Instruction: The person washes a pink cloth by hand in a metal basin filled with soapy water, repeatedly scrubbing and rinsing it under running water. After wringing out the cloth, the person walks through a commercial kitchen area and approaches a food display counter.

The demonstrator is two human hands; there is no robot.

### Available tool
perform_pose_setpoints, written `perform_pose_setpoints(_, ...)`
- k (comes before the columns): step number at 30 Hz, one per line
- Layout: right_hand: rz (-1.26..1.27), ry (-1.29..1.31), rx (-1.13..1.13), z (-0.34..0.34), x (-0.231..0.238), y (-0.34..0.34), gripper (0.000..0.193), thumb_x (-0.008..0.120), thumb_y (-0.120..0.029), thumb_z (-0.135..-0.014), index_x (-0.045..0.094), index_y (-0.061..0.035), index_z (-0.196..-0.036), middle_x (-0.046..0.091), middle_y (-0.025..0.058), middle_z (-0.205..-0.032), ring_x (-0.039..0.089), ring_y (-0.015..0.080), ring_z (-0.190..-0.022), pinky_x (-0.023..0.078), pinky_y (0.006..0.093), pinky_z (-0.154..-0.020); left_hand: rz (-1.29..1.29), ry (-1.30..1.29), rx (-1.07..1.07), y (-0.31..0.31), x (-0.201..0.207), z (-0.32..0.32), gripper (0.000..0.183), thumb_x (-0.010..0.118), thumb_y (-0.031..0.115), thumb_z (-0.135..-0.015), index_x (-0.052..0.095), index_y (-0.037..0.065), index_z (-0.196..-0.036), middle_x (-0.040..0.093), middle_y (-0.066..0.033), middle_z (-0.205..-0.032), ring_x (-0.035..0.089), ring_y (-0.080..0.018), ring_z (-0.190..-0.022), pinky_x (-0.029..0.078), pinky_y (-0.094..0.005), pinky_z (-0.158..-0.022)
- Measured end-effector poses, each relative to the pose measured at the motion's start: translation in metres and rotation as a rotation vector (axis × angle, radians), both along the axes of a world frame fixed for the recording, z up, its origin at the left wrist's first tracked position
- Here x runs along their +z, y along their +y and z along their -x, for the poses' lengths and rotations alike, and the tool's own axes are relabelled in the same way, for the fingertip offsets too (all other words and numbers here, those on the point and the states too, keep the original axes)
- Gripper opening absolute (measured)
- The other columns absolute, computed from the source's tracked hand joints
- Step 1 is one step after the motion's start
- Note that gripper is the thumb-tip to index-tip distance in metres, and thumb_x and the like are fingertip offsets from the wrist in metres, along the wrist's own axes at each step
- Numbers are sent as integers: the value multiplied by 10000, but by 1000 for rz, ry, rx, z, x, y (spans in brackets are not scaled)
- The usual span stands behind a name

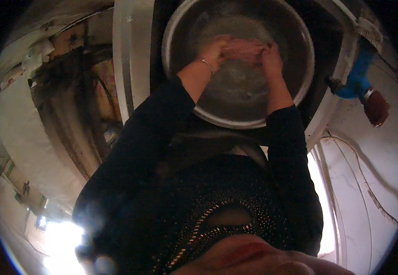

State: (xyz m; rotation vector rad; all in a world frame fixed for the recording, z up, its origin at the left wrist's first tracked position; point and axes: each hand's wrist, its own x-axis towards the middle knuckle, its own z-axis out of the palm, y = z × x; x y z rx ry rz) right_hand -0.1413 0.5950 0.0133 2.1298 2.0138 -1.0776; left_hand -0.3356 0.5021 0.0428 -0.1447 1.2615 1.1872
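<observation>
A wide round metal basin point(311, 55) sits in front of me at the top of the view, with what looks like water inside. Over its middle, a pink cloth point(244, 49) is stretched between my two hands. My left hand point(215, 51), with a bracelet at the wrist, is closed on the cloth's left end. The right end is gripped by my right hand point(272, 60), its fingers bunched round the fabric. Both forearms, in black sleeves, reach across the basin's near rim. The picture is dim, so the finger detail is blurred.
Right of the basin hangs a blue object point(358, 75) with reddish-brown bristles point(376, 109). A cord point(361, 174) runs along the white wall below it. On the left stand a pale upright panel point(133, 59) and a dark-stained surface point(66, 110) beside a white sheet point(18, 114).
</observation>
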Motion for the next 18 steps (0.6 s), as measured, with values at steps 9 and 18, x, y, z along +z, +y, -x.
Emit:
perform_pose_setpoints(9,-228,-234,717,21,-10,-52,354,517,-302,-932,572,-92,-1212,572,164,-1244,562,361,-1122,454,424,-951,197,-35,0,-6,-21,26,484,508,540,-922,596,138,-1176,599,-58,-1180,513,-311,-1170,338,-593,-989)
perform_pose_setpoints(18,-431,625,359,87,79,-114,330,497,-250,-934,572,11,-1122,491,207,-1295,488,404,-1154,412,486,-947,24,-449,-4,-6,-19,9,523,580,591,-873,611,130,-1116,622,-62,-1086,581,-241,-971,476,-401,-855)
